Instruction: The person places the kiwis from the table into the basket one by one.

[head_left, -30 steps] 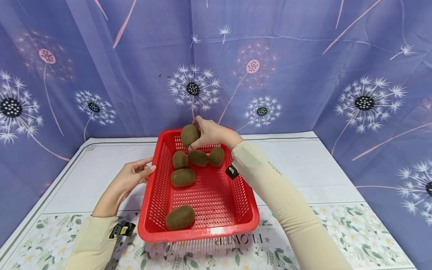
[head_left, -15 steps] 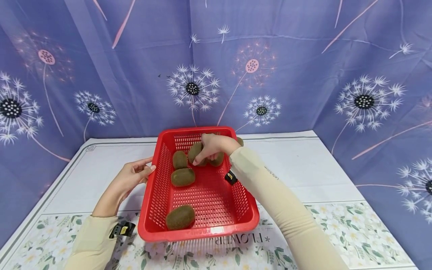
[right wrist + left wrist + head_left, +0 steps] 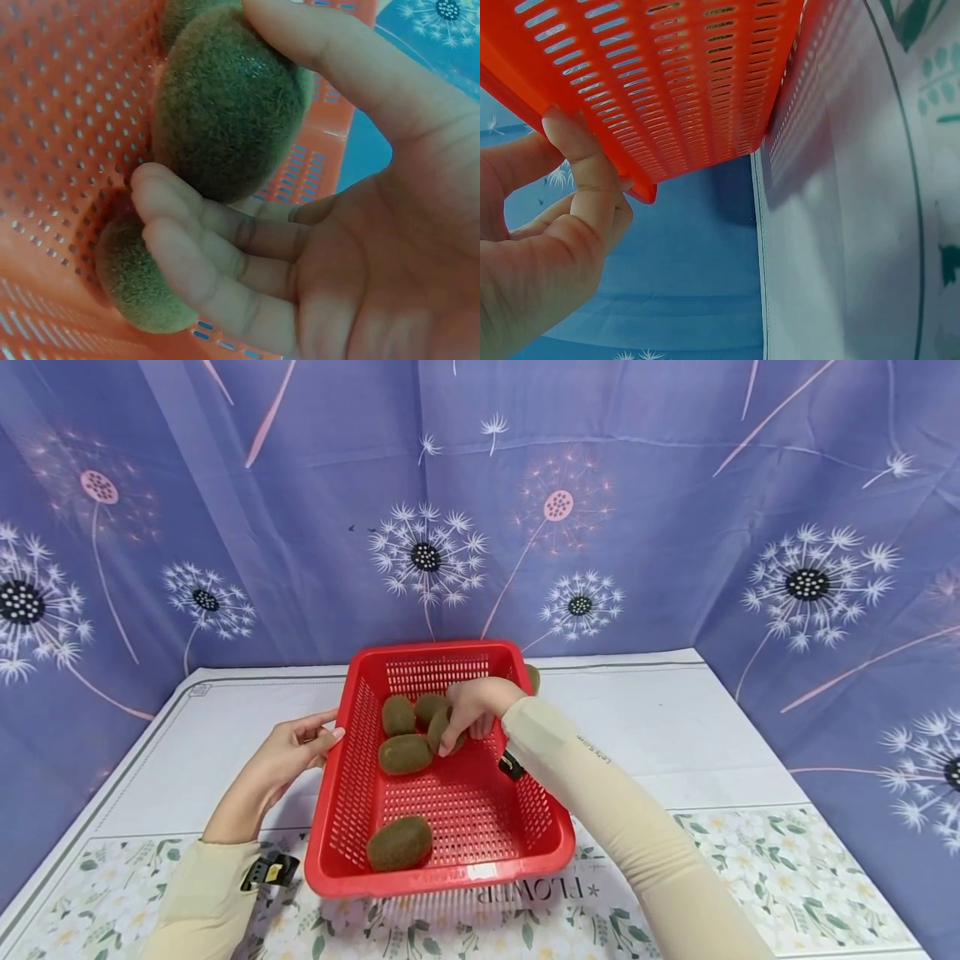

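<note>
In the head view my right hand is down inside the red plastic basket, pinching a kiwi between thumb and fingers. The right wrist view shows this brown fuzzy kiwi between the thumb and fingertips, with a second kiwi below the fingers. Beside the held one lie an upright kiwi, a partly covered kiwi and a sideways kiwi. Near the front wall rests another kiwi. My left hand holds the basket's left rim, thumb on top.
One more kiwi shows outside the basket, just past its far right corner. Beneath everything is a white and floral tablecloth. A purple dandelion-print curtain stands behind and at both sides.
My right hand has brought its kiwi from above the far rim down and nearer, in among the others. The kiwi outside has come into view. The left hand stays at the rim.
</note>
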Available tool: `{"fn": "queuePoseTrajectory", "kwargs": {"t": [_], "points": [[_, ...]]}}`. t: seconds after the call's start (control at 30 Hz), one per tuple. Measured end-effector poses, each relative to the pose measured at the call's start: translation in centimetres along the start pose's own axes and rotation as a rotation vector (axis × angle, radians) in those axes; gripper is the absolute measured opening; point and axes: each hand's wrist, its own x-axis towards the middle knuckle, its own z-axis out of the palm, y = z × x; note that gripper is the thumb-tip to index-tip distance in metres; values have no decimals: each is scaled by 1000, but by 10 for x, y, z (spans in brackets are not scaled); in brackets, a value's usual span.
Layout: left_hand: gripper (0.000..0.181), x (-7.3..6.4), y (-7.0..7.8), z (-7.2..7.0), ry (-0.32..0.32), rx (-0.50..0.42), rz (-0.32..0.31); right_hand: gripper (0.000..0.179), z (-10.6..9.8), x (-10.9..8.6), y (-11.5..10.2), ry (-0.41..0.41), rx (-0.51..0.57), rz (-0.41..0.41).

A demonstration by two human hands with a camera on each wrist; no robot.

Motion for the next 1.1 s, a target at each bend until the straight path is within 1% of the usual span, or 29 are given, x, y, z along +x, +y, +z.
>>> {"fn": "queuePoseTrajectory", "kwargs": {"t": [0.13, 0.23, 0.3, 0.43, 0.5, 0.6, 0.67, 0.73, 0.77, 0.83, 0.9, 1.0, 1.1], "points": [[58, -1, 1, 0, -2, -10, 5, 37, 4, 3, 2, -46, 22, 15], [58, -2, 1, 1, -2, -11, 9, 40, 8, 6, 3, -58, 31, 39], [58, -2, 1, 0, -2, -10, 11, 40, 10, 8, 3, -56, 18, 55], [58, -2, 1, 0, -4, -11, 13, 41, 14, 13, 2, -39, -59, 80], [58, -1, 1, 0, -3, -12, 13, 46, 16, 14, 1, -26, -84, 86], [58, -1, 0, 0, -6, -17, 13, 64, 18, 15, 0, -11, -98, 89], [58, -1, 0, 0, -7, -18, 10, 70, 19, 14, 1, -5, -99, 84], [58, -1, 0, 0, -8, -19, 5, 67, 19, 14, 1, 2, -103, 79], [58, -1, 0, 0, -7, -19, 2, 62, 19, 13, 1, 5, -97, 74], [58, -1, 0, 0, -5, -17, -1, 47, 17, 12, 2, 12, -87, 60], [58, -1, 1, 0, -2, -16, -2, 39, 16, 10, 2, 19, -72, 42], [58, -1, 1, 1, 2, -14, -3, 36, 12, 7, 0, 34, -52, 6], [58, -1, 1, 1, 3, -17, -2, 37, 7, 3, -2, 50, -68, -34]]}}
